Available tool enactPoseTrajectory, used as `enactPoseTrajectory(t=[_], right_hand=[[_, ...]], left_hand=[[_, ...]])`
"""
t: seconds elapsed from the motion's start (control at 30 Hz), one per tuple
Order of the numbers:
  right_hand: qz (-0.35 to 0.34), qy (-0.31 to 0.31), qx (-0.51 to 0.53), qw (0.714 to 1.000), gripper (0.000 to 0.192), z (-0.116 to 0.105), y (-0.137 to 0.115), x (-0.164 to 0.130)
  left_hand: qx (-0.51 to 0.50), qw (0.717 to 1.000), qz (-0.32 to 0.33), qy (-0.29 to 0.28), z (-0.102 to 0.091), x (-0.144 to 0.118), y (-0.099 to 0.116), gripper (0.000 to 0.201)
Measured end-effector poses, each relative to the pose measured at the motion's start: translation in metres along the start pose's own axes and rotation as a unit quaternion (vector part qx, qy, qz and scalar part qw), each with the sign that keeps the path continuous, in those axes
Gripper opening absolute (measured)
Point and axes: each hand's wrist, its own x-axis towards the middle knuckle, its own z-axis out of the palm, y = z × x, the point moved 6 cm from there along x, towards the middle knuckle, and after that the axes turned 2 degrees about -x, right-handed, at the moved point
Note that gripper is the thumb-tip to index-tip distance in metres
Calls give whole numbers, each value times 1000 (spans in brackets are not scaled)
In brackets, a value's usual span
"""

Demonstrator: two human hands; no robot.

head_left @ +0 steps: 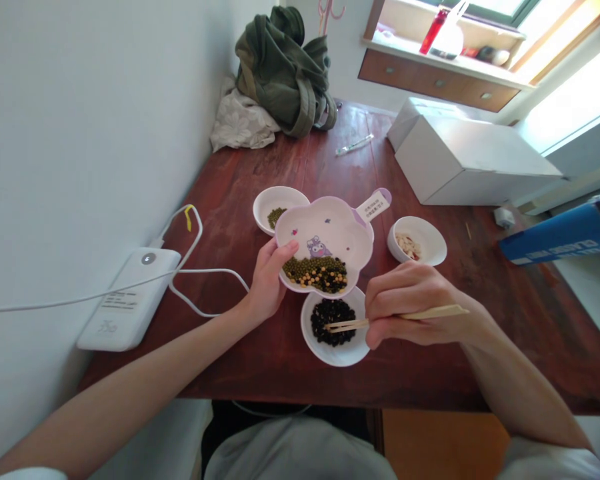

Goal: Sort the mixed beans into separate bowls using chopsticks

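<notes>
My left hand [271, 275] grips the left rim of a scalloped white and lilac bowl [347, 230] with a short handle, thumb inside. It is tilted towards me, and green, yellow and black beans [317, 272] are gathered at its near side. My right hand [413, 303] is closed around a pair of wooden chopsticks [395, 319]. Their tips reach into black beans [334, 320] in a white bowl [330, 359] just below the scalloped one. Whether the tips pinch a bean, I cannot tell. Partly behind the scalloped bowl, another white bowl [267, 200] has green beans [276, 216] in it.
Right of my hands stands a white bowl [433, 243] with pale pieces inside. A power bank [130, 300] and white cable [200, 233] lie at left. Farther back are a green bag [285, 73], a white box [475, 153] and a thin packet [355, 145]; a blue bottle [563, 233] is at right.
</notes>
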Motion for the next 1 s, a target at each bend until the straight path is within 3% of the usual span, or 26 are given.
enactPoseTrajectory(t=[1.0], right_hand=[[13, 8, -1, 1000, 27, -4, 4, 2]], left_hand=[[12, 1000, -1, 5, 0, -1, 2, 32]])
